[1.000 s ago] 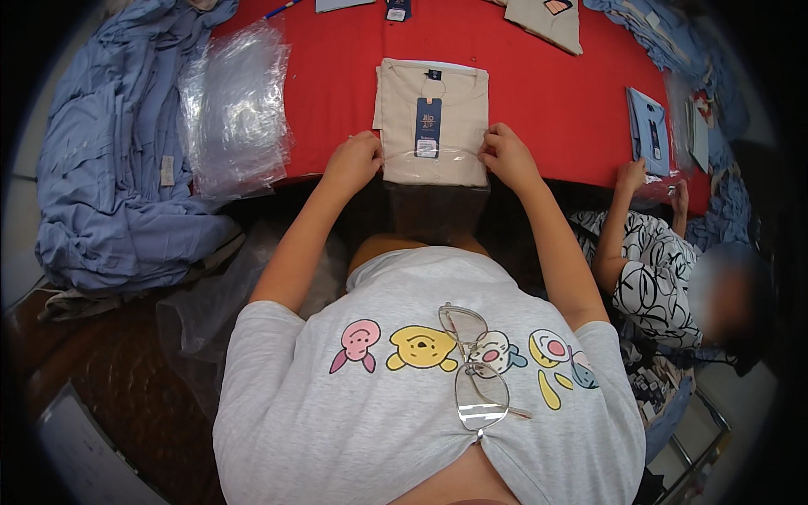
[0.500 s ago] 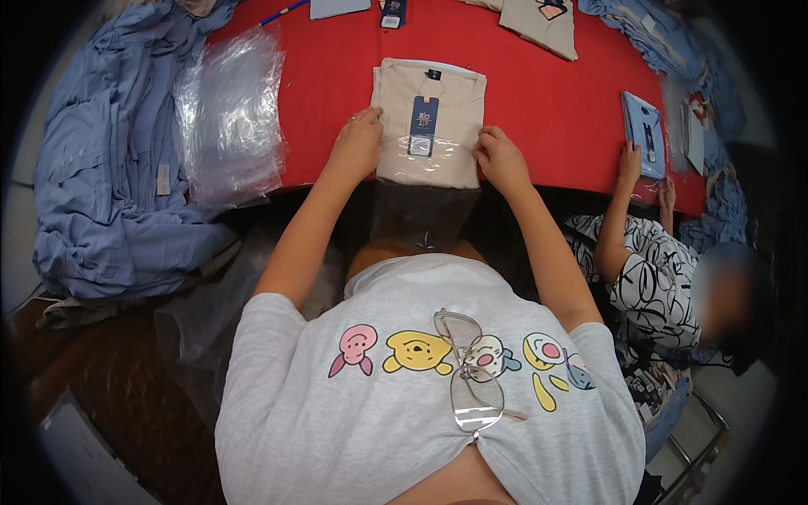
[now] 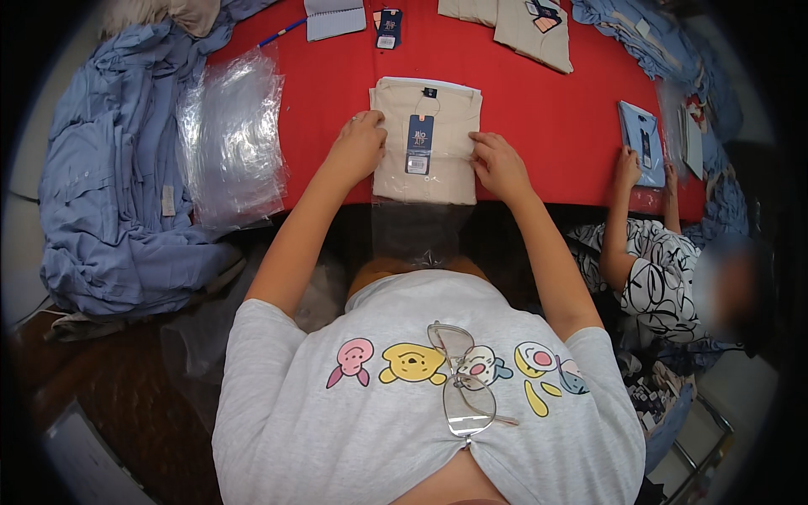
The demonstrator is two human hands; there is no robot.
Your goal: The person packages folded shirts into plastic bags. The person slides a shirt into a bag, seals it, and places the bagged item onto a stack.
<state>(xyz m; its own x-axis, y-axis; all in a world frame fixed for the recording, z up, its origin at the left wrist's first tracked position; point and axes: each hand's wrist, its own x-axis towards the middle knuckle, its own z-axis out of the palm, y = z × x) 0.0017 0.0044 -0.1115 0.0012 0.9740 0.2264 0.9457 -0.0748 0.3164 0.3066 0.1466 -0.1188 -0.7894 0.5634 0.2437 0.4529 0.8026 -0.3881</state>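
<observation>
A folded beige shirt (image 3: 454,126) lies at the near edge of the red-covered table, collar facing away from me. A dark blue hang tag (image 3: 419,139) rests on its front. A clear plastic bag (image 3: 417,231) covers the shirt's lower part, and its loose end hangs over the table edge. My left hand (image 3: 360,143) is closed at the shirt's left side, fingers curled on the edge of the bag. At the right side, my right hand (image 3: 501,164) pinches the bag's other edge between thumb and fingers. The exact grip of the fingertips is partly hidden.
Flat clear bags (image 3: 231,139) are stacked at left, beside heaped blue garments (image 3: 109,185). A notebook (image 3: 335,18), a pen (image 3: 282,34), loose tags (image 3: 387,29) and folded beige shirts (image 3: 530,38) lie farther back. At right, a co-worker's hands (image 3: 627,168) hold a folded blue shirt (image 3: 641,139).
Both hands have moved slightly up the shirt's sides toward the collar, still at the bag's edges. The whole view has shifted a little, so the table sits lower in it.
</observation>
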